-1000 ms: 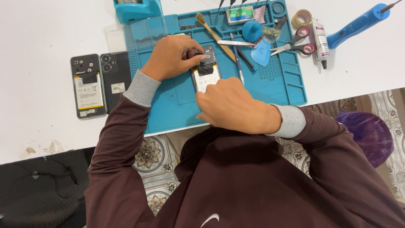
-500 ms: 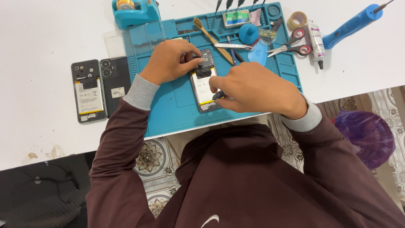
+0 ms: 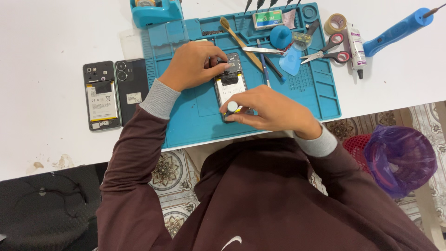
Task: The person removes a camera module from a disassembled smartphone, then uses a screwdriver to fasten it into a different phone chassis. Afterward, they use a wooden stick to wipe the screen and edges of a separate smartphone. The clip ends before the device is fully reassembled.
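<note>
Two bare hands work over an opened phone (image 3: 231,83) that lies face down near the middle of a teal repair mat (image 3: 186,116) on a white table (image 3: 46,37). The left hand (image 3: 193,65) rests on the phone's upper end, fingers curled and pressing down on its top edge to steady it. The right hand (image 3: 267,111) sits over the phone's lower end, its thumb and fingers pinched closed around a small screwdriver (image 3: 232,109) with a pale round cap, held upright with the tip down on the phone's lower part; the tip itself is hidden by the hand. To the left of the mat, on the bare table, a second opened phone (image 3: 101,95) with its battery showing lies just beside a dark back cover (image 3: 132,83). Along the mat's upper edge lie a wooden-handled brush (image 3: 239,42), metal tweezers (image 3: 260,49), a blue suction cup (image 3: 280,36) and a pale blue triangular pick (image 3: 291,62). Scissors (image 3: 327,51) straddle the mat's right rim, with a roll of tape (image 3: 335,22) and a small glue tube (image 3: 356,44) close by on the table. A blue electric tool (image 3: 397,30) lies at the far right, and a teal tape dispenser (image 3: 155,10) stands at the mat's top left corner. A purple-lined bin (image 3: 402,158) sits on the patterned floor by the person's right side.
</note>
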{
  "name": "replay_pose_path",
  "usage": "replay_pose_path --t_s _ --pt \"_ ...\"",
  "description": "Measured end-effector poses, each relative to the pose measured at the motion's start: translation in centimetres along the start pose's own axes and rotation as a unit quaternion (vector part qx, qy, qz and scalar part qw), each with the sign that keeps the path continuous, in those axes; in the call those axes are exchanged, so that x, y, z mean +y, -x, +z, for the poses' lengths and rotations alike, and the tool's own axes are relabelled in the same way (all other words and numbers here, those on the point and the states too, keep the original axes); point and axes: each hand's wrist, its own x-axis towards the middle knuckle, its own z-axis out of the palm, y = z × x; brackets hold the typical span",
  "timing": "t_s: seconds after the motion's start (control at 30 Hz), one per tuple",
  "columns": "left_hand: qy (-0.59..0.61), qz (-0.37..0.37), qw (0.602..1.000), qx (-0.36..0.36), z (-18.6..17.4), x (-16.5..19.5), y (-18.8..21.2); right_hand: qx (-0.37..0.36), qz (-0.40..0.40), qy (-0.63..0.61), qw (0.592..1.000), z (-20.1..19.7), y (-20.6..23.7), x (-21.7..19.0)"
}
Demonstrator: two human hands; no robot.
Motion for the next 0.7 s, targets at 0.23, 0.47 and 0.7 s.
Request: replay_pose_path --t_s 0.23,0.47,0.7 --pt "0.002 -0.003 1.000 -0.003 0.0 0.1 0.0 0.039 0.101 -0.021 0.994 2.0 1.4 0.9" --pt "0.003 0.002 1.000 0.000 0.1 -0.1 0.0 0.057 0.069 -0.020 0.996 1.8 1.7 1.2" --pt "-0.004 0.014 1.000 0.003 0.2 -0.2 0.1 0.051 0.098 -0.008 0.994 1.9 1.8 1.1"
